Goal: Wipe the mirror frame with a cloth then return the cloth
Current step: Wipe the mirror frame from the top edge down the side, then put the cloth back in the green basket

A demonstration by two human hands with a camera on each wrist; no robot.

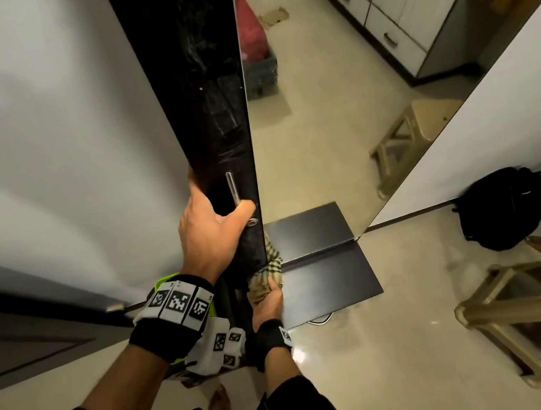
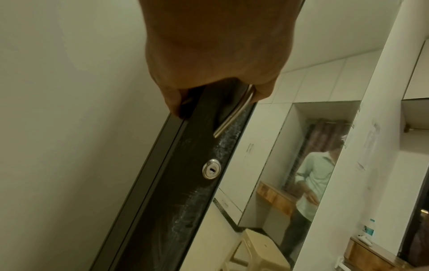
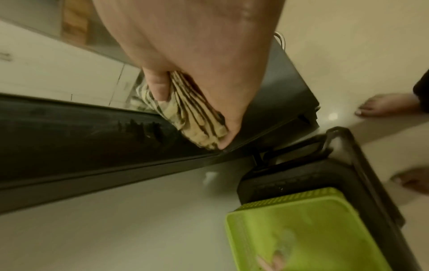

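A tall mirror point(image 1: 318, 105) is set in a wardrobe door with a dark, dusty frame point(image 1: 216, 93) on its left side. My left hand point(image 1: 212, 225) grips that frame edge at the steel handle point(image 1: 233, 189), thumb beside the round lock point(image 2: 211, 170). Lower down, my right hand point(image 1: 268, 301) holds a bunched beige checked cloth point(image 1: 270, 272) against the frame's lower part. In the right wrist view the cloth point(image 3: 197, 117) is squeezed between thumb and fingers, pressed on the dark frame point(image 3: 81, 132) near its bottom corner.
A green plastic basket point(image 3: 301, 231) sits in a dark rack point(image 3: 362, 165) by the door's foot. A beige plastic stool point(image 1: 537, 312) and a black backpack point(image 1: 502, 208) stand on the floor to the right. Bare feet point(image 3: 390, 104) are close by. A dark plinth point(image 1: 335, 281) lies under the mirror.
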